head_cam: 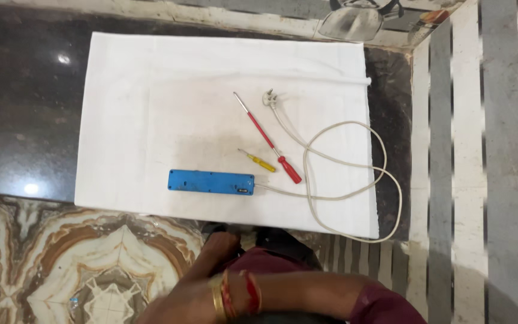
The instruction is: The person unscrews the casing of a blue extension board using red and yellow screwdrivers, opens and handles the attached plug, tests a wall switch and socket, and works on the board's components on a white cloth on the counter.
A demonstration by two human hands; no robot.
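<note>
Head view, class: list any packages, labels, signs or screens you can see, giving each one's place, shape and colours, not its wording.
Label: small dark rectangular patch at the right end of the blue power strip, near its cable; print too small to tell.
No packages, signs or screens show.

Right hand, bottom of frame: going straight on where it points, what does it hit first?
Likely the near edge of the white cloth, then the blue power strip just beyond. The right hand is blurred and its height unclear, so that's tentative.
</note>
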